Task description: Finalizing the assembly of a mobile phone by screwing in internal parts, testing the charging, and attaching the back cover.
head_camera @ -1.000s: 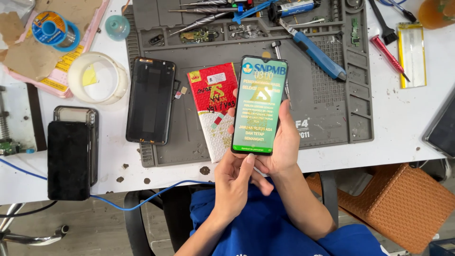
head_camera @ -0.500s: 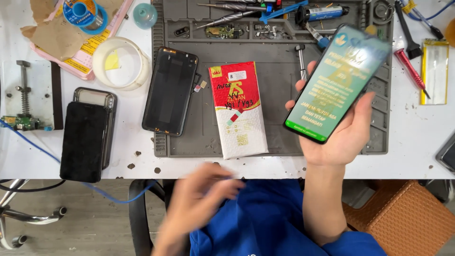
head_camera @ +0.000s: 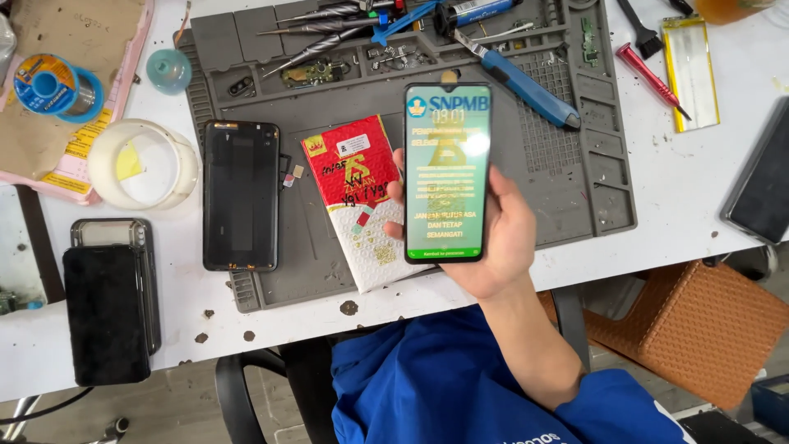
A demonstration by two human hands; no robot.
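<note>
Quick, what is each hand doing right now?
Right hand: closed around a lit phone, held above the grey mat.
Left hand: out of view.

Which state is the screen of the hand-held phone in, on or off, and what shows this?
On. The phone held upright in the right hand has a lit green screen with text and a logo, unlike the dark phone lying on the grey mat.

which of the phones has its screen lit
The phone held upright in the right hand; the one on the grey mat and the one at left are dark.
</note>
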